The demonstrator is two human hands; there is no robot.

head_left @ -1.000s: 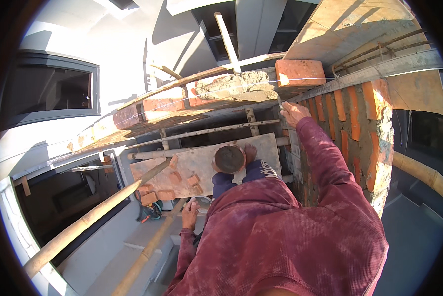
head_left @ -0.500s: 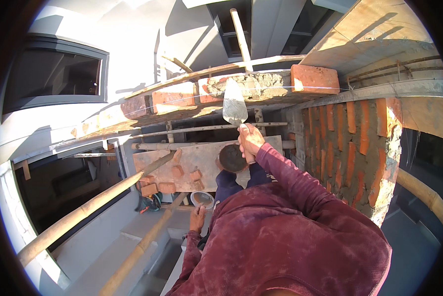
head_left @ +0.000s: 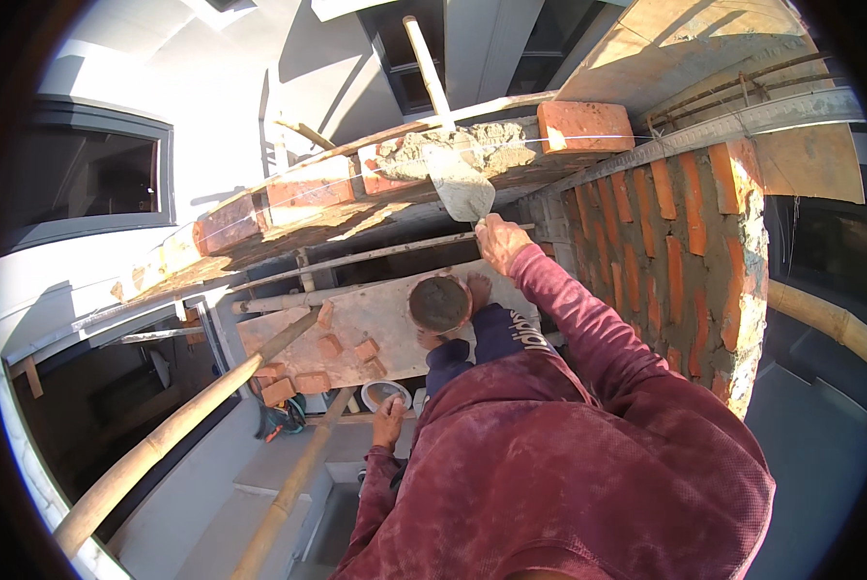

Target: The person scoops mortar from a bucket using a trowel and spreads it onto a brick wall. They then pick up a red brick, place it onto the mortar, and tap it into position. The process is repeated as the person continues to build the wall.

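Observation:
My right hand grips a trowel, its pale blade angled up against the lumpy mortar along the brick course. A taut string runs along those bricks, with a red brick at the right end. Down by my bare feet is a round pan of grey mortar. My left hand hangs low with curled fingers, beside a white bucket; what it holds, if anything, I cannot make out.
A plank platform holds several loose bricks. Bamboo poles cross at the left. An upright brick wall stands at my right, and a metal beam runs above it. A window sits at the far left.
My right hand has moved left from the right end of the course. The trowel, raised over the mortar half a second ago, has tilted, its blade now against the mortar.

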